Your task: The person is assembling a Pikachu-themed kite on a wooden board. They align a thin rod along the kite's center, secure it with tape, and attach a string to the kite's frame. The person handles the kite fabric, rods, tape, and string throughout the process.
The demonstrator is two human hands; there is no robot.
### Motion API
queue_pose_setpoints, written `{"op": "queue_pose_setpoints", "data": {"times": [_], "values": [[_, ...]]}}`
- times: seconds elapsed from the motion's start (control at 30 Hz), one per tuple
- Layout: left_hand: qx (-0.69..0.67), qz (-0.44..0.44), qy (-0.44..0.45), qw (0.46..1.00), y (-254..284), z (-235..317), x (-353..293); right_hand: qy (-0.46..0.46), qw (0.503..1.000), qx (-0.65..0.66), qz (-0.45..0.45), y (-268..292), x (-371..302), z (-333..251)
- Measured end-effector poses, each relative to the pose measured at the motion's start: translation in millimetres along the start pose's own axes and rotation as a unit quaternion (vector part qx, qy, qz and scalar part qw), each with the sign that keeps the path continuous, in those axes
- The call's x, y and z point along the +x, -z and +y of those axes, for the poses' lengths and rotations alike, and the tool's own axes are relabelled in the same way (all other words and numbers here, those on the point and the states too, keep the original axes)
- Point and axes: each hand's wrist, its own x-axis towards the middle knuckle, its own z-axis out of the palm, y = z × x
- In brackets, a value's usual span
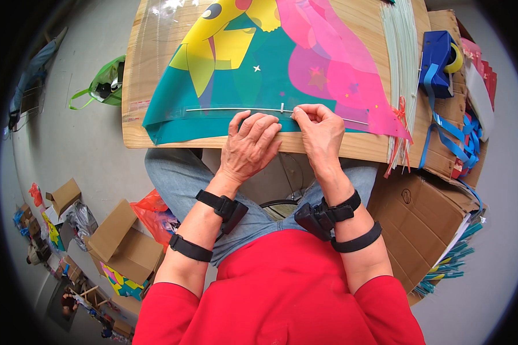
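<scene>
A brightly printed sheet (259, 86) of thin fabric or film lies on the wooden table, teal along its near edge, with yellow and pink cartoon shapes. Across its near part runs a thin white rod (230, 108), and a small white tab (282, 107) sits on the rod. My right hand (322, 135) is closed, thumb and forefinger pinching at the rod just right of the tab; the fingers hide that spot. My left hand (249, 144) lies on the teal edge with its fingers slightly bent and apart, fingertips just below the rod, holding nothing.
A bundle of white rods (402, 57) lies at the table's right, bound with red string (400, 129). Beyond it stand a blue tape dispenser (437, 63) and blue strapping (449, 135). Cardboard boxes (417, 224) flank me. A green bag (106, 80) is left of the table (133, 129).
</scene>
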Motion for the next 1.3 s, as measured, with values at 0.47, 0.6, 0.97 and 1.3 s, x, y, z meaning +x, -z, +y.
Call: {"op": "queue_pose_setpoints", "data": {"times": [0.47,0.6,0.97,1.3], "values": [[-0.022,0.044,0.051,0.998,9.3,0.5,2.7,-0.023,0.994,0.101,0.029,14.2,1.7,-10.7],[0.025,-0.027,0.134,0.990,38.0,-5.2,13.4,-0.047,0.984,0.154,0.070,50.2,5.7,-21.9],[0.059,-0.074,0.131,0.987,39.5,-12.3,13.6,-0.082,0.980,0.152,0.098,89.1,-5.0,4.5],[0.060,-0.079,0.095,0.991,44.1,-13.7,8.4,-0.061,0.985,0.161,0.011,51.8,-18.4,-2.3]]}}
